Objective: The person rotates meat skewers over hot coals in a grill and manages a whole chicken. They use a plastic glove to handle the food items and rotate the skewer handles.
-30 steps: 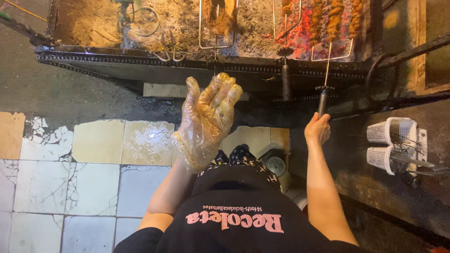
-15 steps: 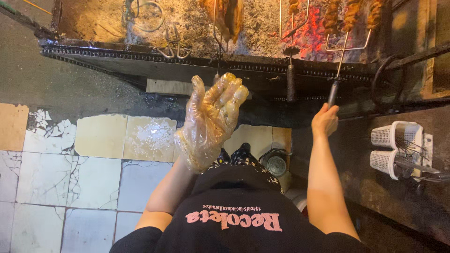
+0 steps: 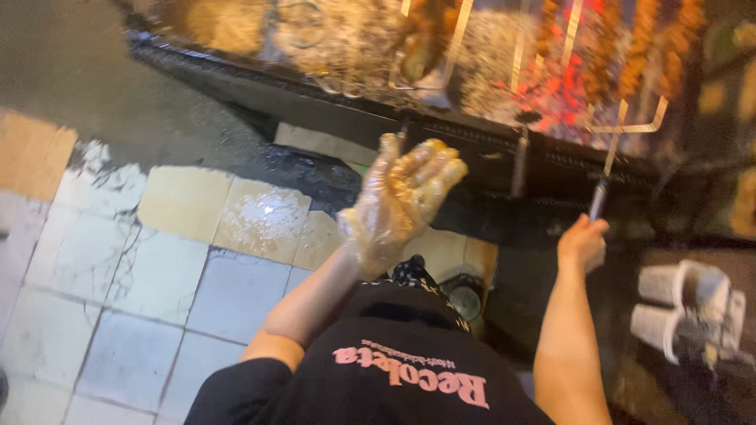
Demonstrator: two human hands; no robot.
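Nearest the camera, a black shirt (image 3: 394, 386) with pink lettering, both bare forearms reaching out from it over a tiled floor (image 3: 118, 315) of pale, cracked tiles with yellowish ones further out.

Low at the right edge, two white cups (image 3: 665, 303) lying on their sides, mouths toward the right, stacked one above the other; contents too blurred to tell. Just ahead of the shirt, a small round dark container (image 3: 466, 299) on the floor, inside not readable.

Left hand (image 3: 402, 197) raised mid-air in front of the body, covered by a loose clear plastic glove (image 3: 370, 232) smeared with something yellowish; palm turned up and toward the camera, fingers spread and slightly curled, grasping nothing, touching nothing.

Right hand (image 3: 583, 242) further right and a little lower, bare, arm stretched forward, fingers clenched round the dark handle of a metal skewer (image 3: 608, 169) that runs up and away toward the fire.

Beyond both hands, the dark front edge of a long charcoal grill (image 3: 472, 149). Inside it, grey ash on the left, glowing red embers (image 3: 551, 102) to the right. Over the coals, several skewers of browned meat (image 3: 630, 55) side by side at the top right, one more piece (image 3: 425, 43) hanging nearer the middle, the gripped skewer's far end among them
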